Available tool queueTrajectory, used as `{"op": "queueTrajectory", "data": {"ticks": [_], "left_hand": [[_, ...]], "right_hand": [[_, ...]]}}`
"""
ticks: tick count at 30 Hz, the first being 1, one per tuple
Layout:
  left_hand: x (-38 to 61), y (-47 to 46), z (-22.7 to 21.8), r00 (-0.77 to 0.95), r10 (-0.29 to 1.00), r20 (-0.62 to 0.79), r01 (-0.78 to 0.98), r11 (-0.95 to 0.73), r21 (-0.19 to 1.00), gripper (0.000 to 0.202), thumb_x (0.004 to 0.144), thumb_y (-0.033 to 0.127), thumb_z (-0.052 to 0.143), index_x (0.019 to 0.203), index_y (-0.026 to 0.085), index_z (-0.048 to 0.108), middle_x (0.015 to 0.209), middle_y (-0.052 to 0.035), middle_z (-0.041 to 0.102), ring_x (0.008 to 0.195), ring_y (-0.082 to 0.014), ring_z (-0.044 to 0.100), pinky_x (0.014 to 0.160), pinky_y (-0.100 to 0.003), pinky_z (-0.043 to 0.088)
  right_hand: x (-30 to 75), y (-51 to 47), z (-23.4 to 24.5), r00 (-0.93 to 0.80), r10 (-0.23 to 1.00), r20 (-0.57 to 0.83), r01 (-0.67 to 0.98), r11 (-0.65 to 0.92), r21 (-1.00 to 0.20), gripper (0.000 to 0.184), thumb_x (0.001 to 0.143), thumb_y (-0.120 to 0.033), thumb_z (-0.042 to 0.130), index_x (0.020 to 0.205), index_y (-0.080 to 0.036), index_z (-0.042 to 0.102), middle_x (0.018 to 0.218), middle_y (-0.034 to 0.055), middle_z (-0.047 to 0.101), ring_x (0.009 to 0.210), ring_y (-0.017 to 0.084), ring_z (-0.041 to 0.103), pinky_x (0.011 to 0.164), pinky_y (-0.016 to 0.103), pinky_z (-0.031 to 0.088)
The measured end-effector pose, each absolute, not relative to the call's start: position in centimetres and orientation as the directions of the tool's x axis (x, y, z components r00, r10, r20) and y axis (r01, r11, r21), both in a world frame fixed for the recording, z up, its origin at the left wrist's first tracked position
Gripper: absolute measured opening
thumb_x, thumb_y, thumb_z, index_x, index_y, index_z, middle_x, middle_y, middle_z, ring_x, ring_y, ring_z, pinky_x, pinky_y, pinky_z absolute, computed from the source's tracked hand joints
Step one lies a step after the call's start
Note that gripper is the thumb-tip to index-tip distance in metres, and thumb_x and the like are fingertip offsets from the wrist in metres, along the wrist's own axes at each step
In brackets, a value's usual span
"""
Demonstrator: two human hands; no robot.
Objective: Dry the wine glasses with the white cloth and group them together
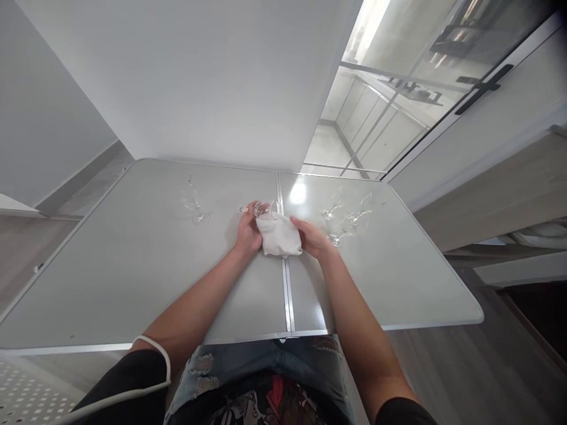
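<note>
A clear stemmed glass [261, 209] lies tilted sideways above the middle of the table, its rim toward the right. My left hand [250, 232] is closed around it, and the glass foot pokes out at the left of the fingers. A white cloth [280, 237] hangs just in front of the glass and covers part of it. My right hand [311, 237] grips the cloth at its right edge, thumb on top; the other fingers are mostly hidden behind it.
The pale folding table [212, 289] has a metal seam down its middle. One stemmed glass [201, 218] stands at the left, and several more stemmed glasses [336, 240] stand close by my right hand. Behind the table are a white wall [212, 88] and a glass-paned door [381, 112].
</note>
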State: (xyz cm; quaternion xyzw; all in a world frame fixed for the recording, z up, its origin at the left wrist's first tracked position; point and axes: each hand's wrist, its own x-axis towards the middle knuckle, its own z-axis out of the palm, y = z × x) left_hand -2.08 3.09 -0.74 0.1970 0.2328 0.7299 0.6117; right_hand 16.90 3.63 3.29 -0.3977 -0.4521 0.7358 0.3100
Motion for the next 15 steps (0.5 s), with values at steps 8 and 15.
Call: {"op": "queueTrajectory", "data": {"ticks": [8, 15], "left_hand": [[-2.0, 3.1, -0.5, -0.33, 0.942, 0.061, -0.675, -0.281, 0.683, 0.028, 0.086, 0.05, 0.072, 0.094, 0.024, 0.068, 0.103, -0.006, 0.071, 0.099, -0.0182, 0.068, 0.08, -0.027, 0.051], [-0.6, 2.6, -0.3, -0.364, 0.923, 0.121, -0.536, -0.314, 0.784, 0.031, 0.081, 0.046, 0.079, 0.097, 0.02, 0.073, 0.1, -0.0086, 0.073, 0.099, -0.0213, 0.07, 0.085, -0.03, 0.051]], "right_hand": [[16.6, 3.4, 3.6, 0.121, 0.986, 0.112, 0.048, 0.107, -0.993, 0.034, 0.08, -0.05, 0.072, 0.079, -0.023, 0.051, 0.067, -0.0038, 0.049, 0.063, 0.014, 0.047, 0.056, 0.025, 0.039], [14.9, 2.1, 3.4, -0.097, 0.963, 0.251, 0.119, 0.262, -0.958, 0.033, 0.087, -0.052, 0.065, 0.101, -0.027, 0.049, 0.065, -0.006, 0.05, 0.056, 0.012, 0.039, 0.055, 0.026, 0.034]]}}
